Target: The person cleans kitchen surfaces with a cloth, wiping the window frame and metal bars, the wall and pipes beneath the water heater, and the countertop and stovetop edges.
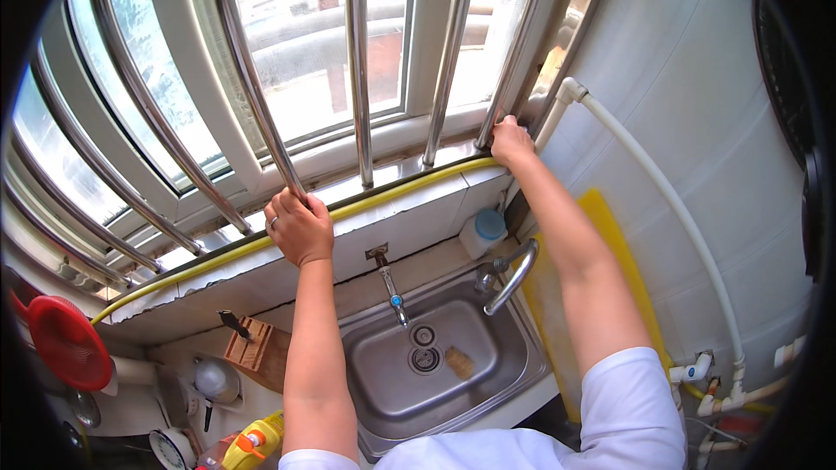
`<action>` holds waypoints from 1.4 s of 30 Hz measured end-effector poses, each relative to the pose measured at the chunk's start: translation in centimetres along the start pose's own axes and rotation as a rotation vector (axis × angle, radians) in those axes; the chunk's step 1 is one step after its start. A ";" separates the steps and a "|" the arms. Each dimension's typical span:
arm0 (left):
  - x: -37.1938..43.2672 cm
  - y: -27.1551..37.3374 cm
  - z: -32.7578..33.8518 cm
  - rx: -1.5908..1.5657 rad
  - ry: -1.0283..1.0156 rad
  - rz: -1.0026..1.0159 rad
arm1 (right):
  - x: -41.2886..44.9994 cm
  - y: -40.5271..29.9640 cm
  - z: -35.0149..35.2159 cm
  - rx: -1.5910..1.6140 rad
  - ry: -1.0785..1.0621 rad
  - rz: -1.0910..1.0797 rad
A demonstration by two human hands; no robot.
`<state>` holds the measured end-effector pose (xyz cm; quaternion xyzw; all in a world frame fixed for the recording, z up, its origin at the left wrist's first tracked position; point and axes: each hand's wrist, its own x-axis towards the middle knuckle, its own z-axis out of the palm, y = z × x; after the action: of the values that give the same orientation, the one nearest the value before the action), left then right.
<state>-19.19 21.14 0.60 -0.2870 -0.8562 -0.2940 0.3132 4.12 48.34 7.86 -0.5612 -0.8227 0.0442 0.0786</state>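
My left hand, with a ring on one finger, grips the foot of a metal window bar just above the tiled ledge. Farther right, my right hand is at the foot of another bar near the window corner; its fingertips are partly hidden, so its grip is unclear. A yellow hose runs along the ledge, below both hands. Under my arms lies a stainless steel sink holding a brownish scrubbing pad.
A wall tap and a curved faucet overhang the sink. A blue-lidded container stands behind it. A wooden knife block, red colander and yellow bottle are left; a yellow board and white pipe right.
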 end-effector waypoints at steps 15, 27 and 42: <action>0.2 -0.1 -0.3 -0.027 0.002 -0.035 | -8.1 3.9 -0.4 0.085 0.077 -0.402; 0.1 -0.1 -0.3 0.022 0.030 0.014 | -5.6 8.9 -0.1 0.288 0.589 -0.058; 0.3 -0.2 -0.4 0.029 0.018 0.016 | -2.2 8.2 -0.8 0.602 -0.241 0.030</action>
<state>-19.39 20.79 0.96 -0.2868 -0.8550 -0.2818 0.3275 12.54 49.24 7.14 -0.5156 -0.7678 0.3527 0.1423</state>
